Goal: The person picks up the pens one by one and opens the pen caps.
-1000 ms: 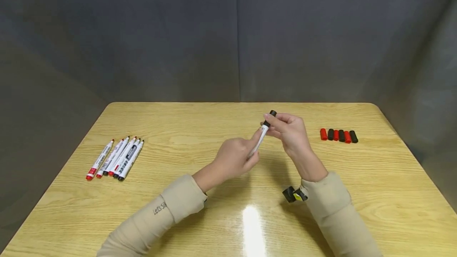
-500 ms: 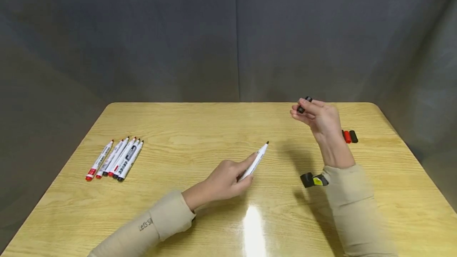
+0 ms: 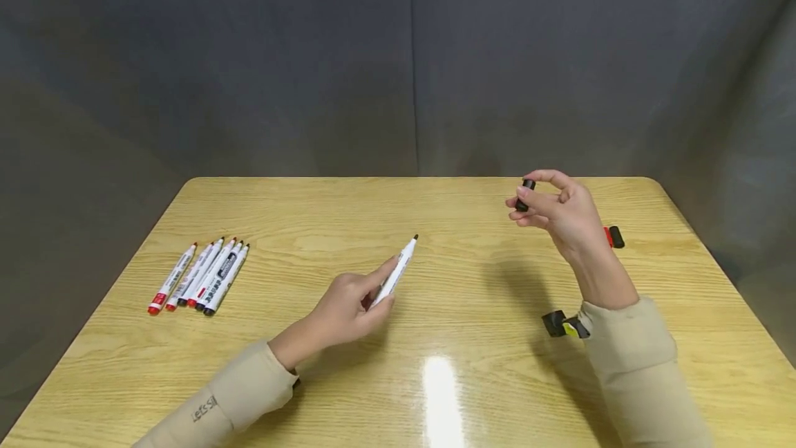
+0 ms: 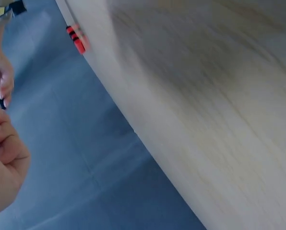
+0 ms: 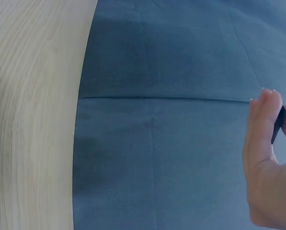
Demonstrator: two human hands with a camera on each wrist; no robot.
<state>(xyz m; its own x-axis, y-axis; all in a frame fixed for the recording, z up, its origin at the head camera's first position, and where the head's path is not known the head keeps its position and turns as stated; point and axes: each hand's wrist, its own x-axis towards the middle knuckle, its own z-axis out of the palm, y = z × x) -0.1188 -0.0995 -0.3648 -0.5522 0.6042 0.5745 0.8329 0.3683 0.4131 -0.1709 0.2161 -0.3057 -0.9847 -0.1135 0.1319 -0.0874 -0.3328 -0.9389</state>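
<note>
In the head view my left hand (image 3: 348,310) grips a white marker (image 3: 396,274) above the middle of the table, its bare dark tip slanting up and away. My right hand (image 3: 569,220) is raised over the far right part of the table. Between its thumb and fingers it pinches a black marker cap (image 3: 526,196), which also shows as a dark piece in the right wrist view, the black cap (image 5: 279,124). Behind the right wrist a black cap (image 3: 616,236) and a sliver of a red cap (image 3: 607,236) show; the other caps are hidden.
Several uncapped markers (image 3: 205,278) with red or black ends lie side by side at the left of the wooden table (image 3: 348,213). A dark grey curtain (image 3: 298,75) stands behind the far table edge. A bright glare spot marks the front middle.
The black cap came off the marker held in my left hand. My right hand carried it right and up, while the left hand drew back to the left with the marker.
</note>
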